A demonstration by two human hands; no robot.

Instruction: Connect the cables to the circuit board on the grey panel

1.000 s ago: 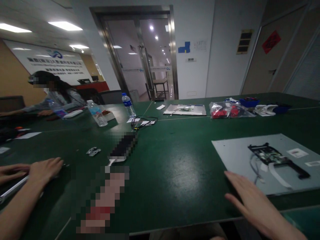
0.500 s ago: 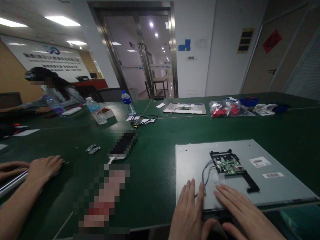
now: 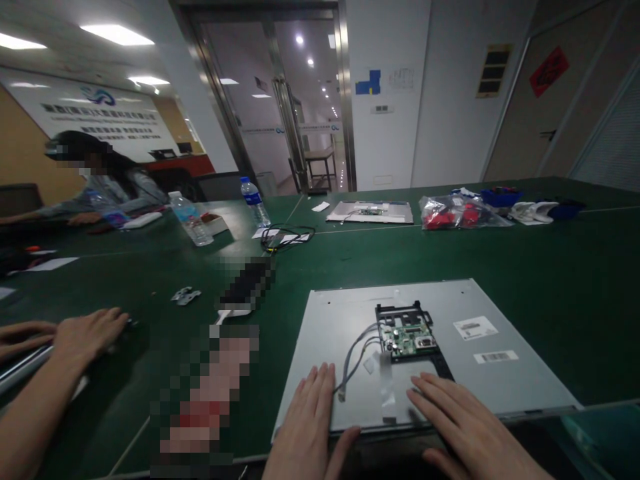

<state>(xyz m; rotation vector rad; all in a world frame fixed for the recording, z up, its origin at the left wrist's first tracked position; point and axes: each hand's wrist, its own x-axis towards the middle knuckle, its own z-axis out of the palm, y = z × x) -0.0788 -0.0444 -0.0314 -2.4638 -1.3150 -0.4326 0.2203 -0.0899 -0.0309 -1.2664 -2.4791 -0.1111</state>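
Note:
A flat grey display panel [image 3: 490, 380] lies back side up on the green table in front of me. On its back is a black plastic bracket [image 3: 443, 367] with a green circuit board [image 3: 411, 339]. Grey cables [image 3: 356, 353] curve from the board towards the near left part of the panel. My left hand [image 3: 307, 417] rests flat on the near left corner, fingers stretched out. My right hand [image 3: 460, 420] lies flat over the near edge further right, its fingertips by the bracket's lower end and covering part of it.
Another person's hands [image 3: 85, 340] hold a long metal strip at the left. Beyond are bottles [image 3: 255, 202], a coiled black cable [image 3: 287, 239], a second panel [image 3: 337, 212] and a plastic bag with red items [image 3: 460, 213]. Small metal pieces [image 3: 186, 295] lie left of centre.
The panel has shifted left along the table, together with both my hands. My hands are further apart, and the ends of the cables now show between them.

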